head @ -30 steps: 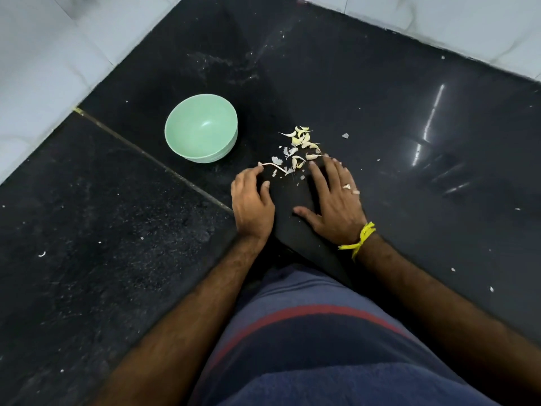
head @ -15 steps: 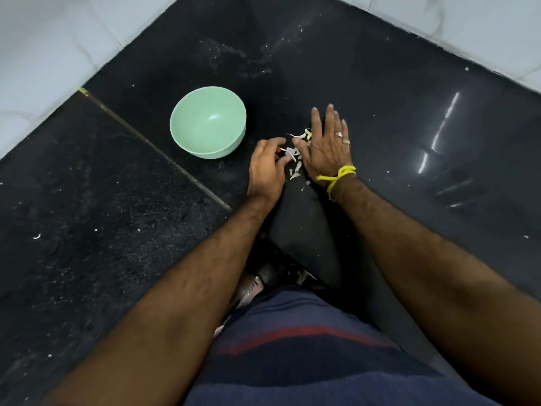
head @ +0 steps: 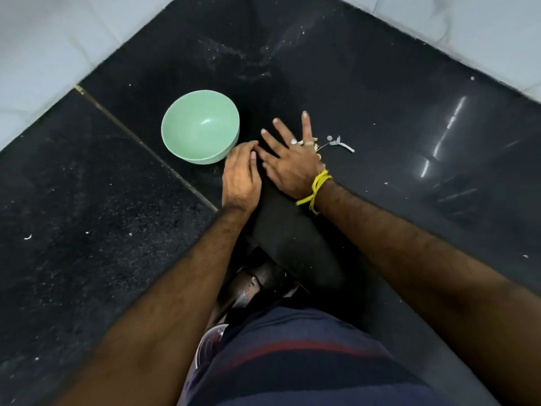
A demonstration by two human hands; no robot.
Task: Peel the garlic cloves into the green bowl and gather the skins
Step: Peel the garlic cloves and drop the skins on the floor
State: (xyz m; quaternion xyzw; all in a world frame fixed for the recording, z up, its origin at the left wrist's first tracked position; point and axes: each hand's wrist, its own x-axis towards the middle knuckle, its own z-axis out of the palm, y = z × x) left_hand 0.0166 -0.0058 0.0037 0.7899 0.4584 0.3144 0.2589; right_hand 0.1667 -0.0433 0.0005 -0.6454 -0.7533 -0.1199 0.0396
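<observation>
- Head view is showing one green bowl (head: 200, 127) sitting upright on the black polished surface (head: 380, 92); no garlic is showing inside it.
- One left hand (head: 241, 175) is lying just beside the bowl, at its near right edge, fingers curled inward with the tips meeting the other hand's fingers; whether it is pinching anything cannot be told.
- One right hand (head: 291, 158) is lying to the right of the bowl, palm down, fingers straight and spread flat on the surface, gripping nothing.
- Garlic skins (head: 339, 143) are peeking out on the side of the right hand farthest from the bowl: one pale papery clump lying clear of the fingers, plus a few yellowish bits (head: 317, 150) tucked against the hand's edge; most are hidden under the palm, so no count is possible.
- One yellow thread (head: 317, 187) is circling the right wrist, and two rings (head: 294, 141) are showing on that hand's fingers.
</observation>
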